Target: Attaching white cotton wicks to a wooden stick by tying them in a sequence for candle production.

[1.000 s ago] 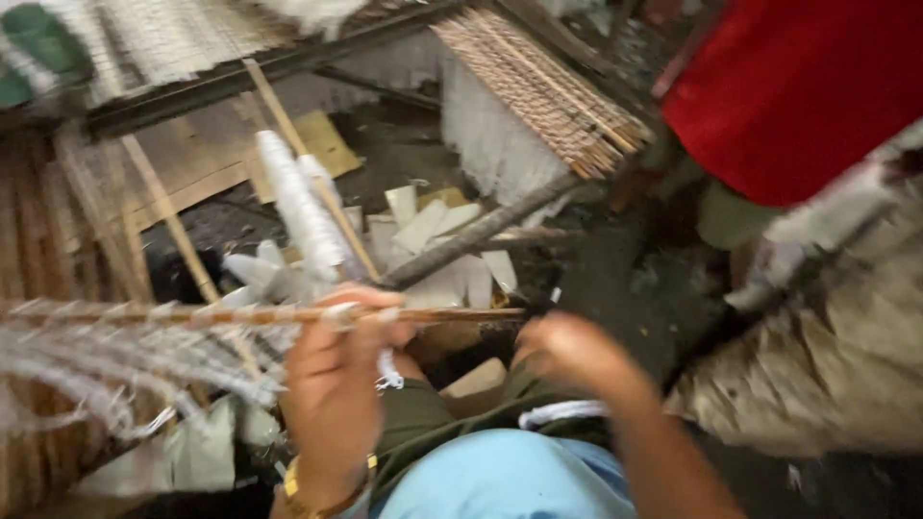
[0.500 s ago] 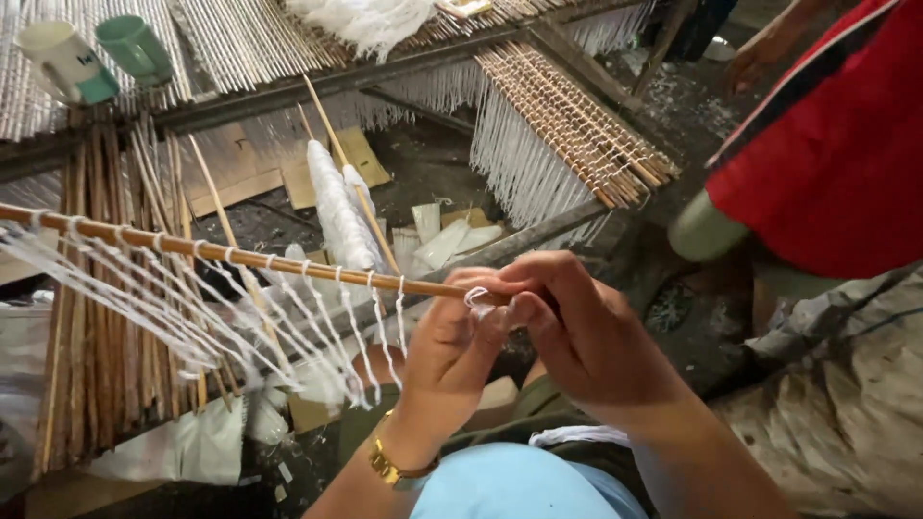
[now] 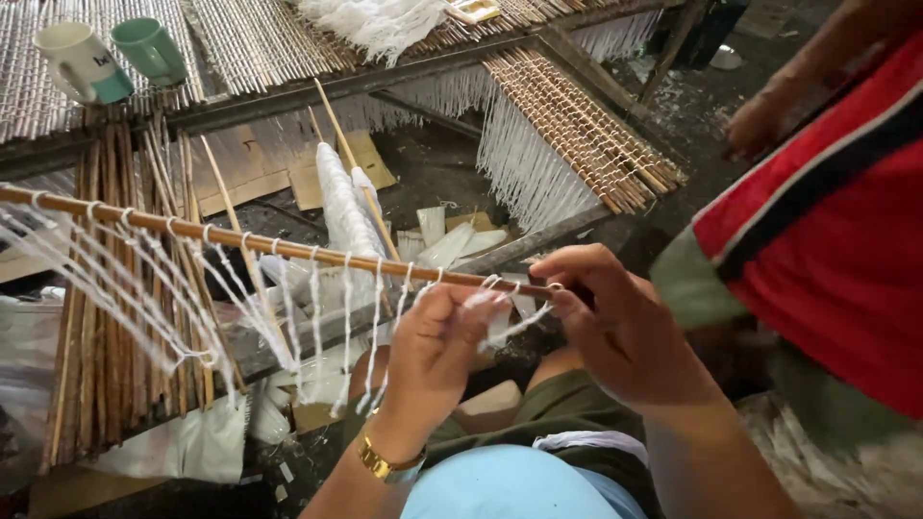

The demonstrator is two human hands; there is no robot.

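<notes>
white strings (image 3: 317, 317) beside red-shirted person (image 3: 827, 250)

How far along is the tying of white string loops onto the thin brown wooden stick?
Looks nearly done: white string loops already hang along most of the thin brown wooden stick, from its far left end up to the hands. In hand: the left hand and right hand work a loop at the stick's right tip. Only that last short bit looks left.
</notes>
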